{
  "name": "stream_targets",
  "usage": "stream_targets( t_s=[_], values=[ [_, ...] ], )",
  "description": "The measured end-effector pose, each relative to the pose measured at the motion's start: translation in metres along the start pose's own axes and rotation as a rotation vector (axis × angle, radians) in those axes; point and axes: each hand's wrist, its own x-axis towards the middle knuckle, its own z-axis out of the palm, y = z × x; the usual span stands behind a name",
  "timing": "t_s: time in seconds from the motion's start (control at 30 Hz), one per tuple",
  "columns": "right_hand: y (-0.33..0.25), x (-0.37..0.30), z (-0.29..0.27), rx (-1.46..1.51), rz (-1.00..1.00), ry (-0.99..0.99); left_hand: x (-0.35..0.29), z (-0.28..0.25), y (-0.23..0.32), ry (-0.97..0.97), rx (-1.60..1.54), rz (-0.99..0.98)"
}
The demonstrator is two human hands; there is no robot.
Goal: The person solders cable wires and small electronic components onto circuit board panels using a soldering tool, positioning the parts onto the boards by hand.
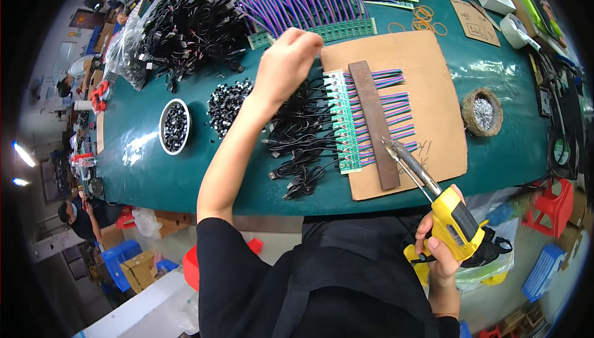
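In my right hand [440, 251] is a yellow soldering gun [459, 225], held by its grip. Its metal tip points away from me and shows against a brown flat bar [374, 121]. That bar lies across striped purple-blue wires [396, 106] fixed to a green circuit board panel [344, 124] on a sheet of cardboard [427, 84]. Black USB cables [303, 127] extend left from the panel. My left hand [288, 62] is raised past the cables, near the cardboard's far left corner. Its fingers are curled together; whatever they hold is hidden.
A heap of black cables [192, 28] and more wired boards [309, 4] lie along the far side. At left are a white bowl [184, 148] of small black parts and a loose pile [226, 106]. Rubber bands [424, 19] and a round tip-cleaner pot [482, 112] lie right.
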Motion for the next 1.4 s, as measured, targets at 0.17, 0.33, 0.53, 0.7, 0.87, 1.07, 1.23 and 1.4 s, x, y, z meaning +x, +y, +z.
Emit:
stream_targets(
  t_s=[0.17, 0.33, 0.53, 0.7, 0.87, 1.07, 1.23, 1.4],
  values=[
    [0.0, 0.003, 0.0, -0.006, -0.019, 0.021, -0.007, -0.043, 0.062, -0.123, -0.534, -0.395],
    [0.003, 0.013, 0.007, -0.172, -0.106, -0.095, -0.046, -0.058, 0.127, -0.626, -1.267, -0.821],
    [0.018, 0.034, 0.03, -0.52, -0.566, -0.109, -0.089, -0.036, 0.16, -0.601, -1.236, -0.755],
    [0.028, 0.035, 0.032, -0.686, -0.652, -0.055, -0.097, -0.03, 0.168, -0.51, -0.982, -0.504],
    [0.027, 0.032, 0.035, -0.661, -0.597, -0.113, -0.103, -0.033, 0.173, -0.454, -0.974, -0.49],
    [0.027, 0.032, 0.036, -0.615, -0.576, -0.138, -0.104, -0.035, 0.176, -0.45, -0.949, -0.531],
    [0.026, 0.033, 0.037, -0.703, -0.616, -0.179, -0.121, -0.028, 0.175, -0.485, -1.072, -0.592],
    [0.031, 0.032, 0.035, -0.705, -0.652, -0.158, -0.108, -0.04, 0.168, -0.472, -1.036, -0.643]
  ],
)
